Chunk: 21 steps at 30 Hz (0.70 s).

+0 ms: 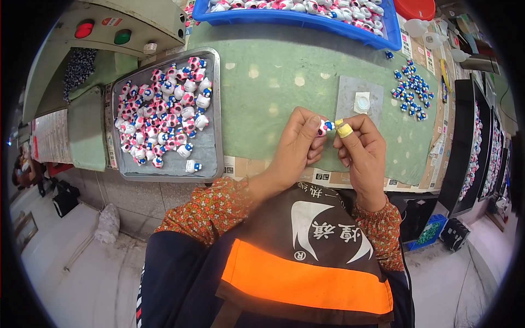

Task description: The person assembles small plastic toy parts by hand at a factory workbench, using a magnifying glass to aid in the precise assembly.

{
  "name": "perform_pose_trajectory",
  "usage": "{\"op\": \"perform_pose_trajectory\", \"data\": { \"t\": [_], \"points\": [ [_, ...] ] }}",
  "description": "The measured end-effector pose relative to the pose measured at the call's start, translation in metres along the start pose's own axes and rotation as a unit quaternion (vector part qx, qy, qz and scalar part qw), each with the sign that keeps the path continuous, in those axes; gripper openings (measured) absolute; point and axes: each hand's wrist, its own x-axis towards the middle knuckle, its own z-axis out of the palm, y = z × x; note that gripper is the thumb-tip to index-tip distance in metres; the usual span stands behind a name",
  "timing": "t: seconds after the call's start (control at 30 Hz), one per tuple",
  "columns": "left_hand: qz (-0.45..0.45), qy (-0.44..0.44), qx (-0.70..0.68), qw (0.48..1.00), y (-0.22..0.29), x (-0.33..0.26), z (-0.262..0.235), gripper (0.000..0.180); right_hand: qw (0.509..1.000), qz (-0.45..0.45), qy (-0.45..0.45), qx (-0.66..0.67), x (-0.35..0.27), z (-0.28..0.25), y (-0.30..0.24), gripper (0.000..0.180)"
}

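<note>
Between my two hands, above the table's near edge, is a small white figurine (326, 127) with blue and pink parts. My left hand (298, 143) pinches it between thumb and forefinger, the other fingers curled in. Against its right end, my right hand (363, 150) closes thumb and forefinger, both wrapped in yellow tape at the tips. Part of the figurine is hidden by the fingers. Just beyond my right hand, a small round white dish (361, 103) rests on a grey plate (345, 90).
At left a metal tray (210, 164) holds many similar figurines. A blue bin (295, 24) of white-and-pink pieces stands at the back. Small blue pieces (411, 90) lie scattered at right on the green mat (262, 82). A machine with red and green buttons (122, 36) is far left.
</note>
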Motion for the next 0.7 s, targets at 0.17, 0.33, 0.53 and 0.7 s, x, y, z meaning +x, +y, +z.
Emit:
{"op": "perform_pose_trajectory", "data": {
  "t": [0.17, 0.33, 0.53, 0.7],
  "points": [
    [0.025, -0.01, 0.043, 0.999, -0.003, 0.0, -0.001, 0.026, 0.999, -0.007, -0.004, -0.05, -0.002, 0.003, -0.002, 0.014],
    [0.076, -0.008, 0.092, 0.993, -0.011, -0.001, -0.004, 0.026, 0.998, -0.002, -0.014, -0.054, -0.004, 0.005, -0.003, 0.012],
    [0.135, 0.0, 0.227, 0.964, -0.016, -0.007, -0.011, 0.029, 0.998, -0.059, -0.007, -0.03, -0.016, 0.012, 0.01, 0.009],
    [0.219, -0.007, 0.309, 0.926, -0.017, -0.007, -0.012, 0.029, 0.991, -0.131, 0.008, -0.027, -0.02, 0.017, 0.03, 0.012]
  ]
}}
